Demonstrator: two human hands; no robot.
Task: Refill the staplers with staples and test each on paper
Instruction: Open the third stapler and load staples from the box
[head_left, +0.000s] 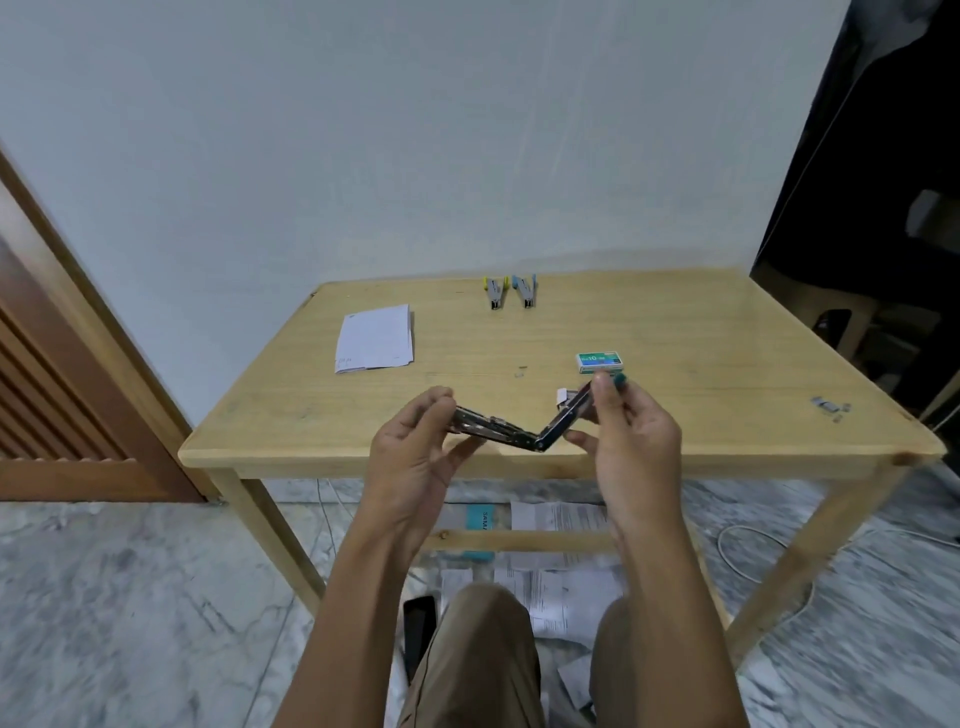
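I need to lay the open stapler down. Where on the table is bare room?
Bare: the wide patch between staple box and loose staples near the right edge; the front left corner before the paper. Crowded: around the open stapler.

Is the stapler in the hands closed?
No, the stapler is hinged wide open, left hand and right hand each gripping one end.

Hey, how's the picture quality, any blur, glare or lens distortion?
Head view: the wide lens bows the table edges and door frame; light is soft and even, no glare; the opened stapler, held by left hand and right hand, looks slightly blurred; floor corners smear.
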